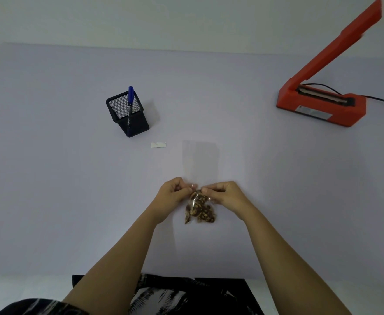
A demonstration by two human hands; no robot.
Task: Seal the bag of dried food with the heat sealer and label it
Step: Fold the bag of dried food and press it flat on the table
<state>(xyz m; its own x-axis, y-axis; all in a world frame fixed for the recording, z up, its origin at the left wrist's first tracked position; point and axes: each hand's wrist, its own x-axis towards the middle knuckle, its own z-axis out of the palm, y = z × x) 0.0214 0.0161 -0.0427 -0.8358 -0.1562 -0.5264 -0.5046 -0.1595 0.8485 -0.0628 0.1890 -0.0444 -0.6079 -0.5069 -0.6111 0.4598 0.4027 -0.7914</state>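
The left hand and right hand each pinch the bag of dried food above its contents, apparently flattening the film for sealing. It lies mid-surface, well apart from the heat sealer.

The scene is taken in by a single wide-angle view, worn on the person's head and aimed forward and down over the table. The left hand and the right hand are caught near the middle of the view and seen from close above. The forearms are seen running down from the hands to the lower edge, the wall is seen well beyond them, and the person's clothing is seen below them.
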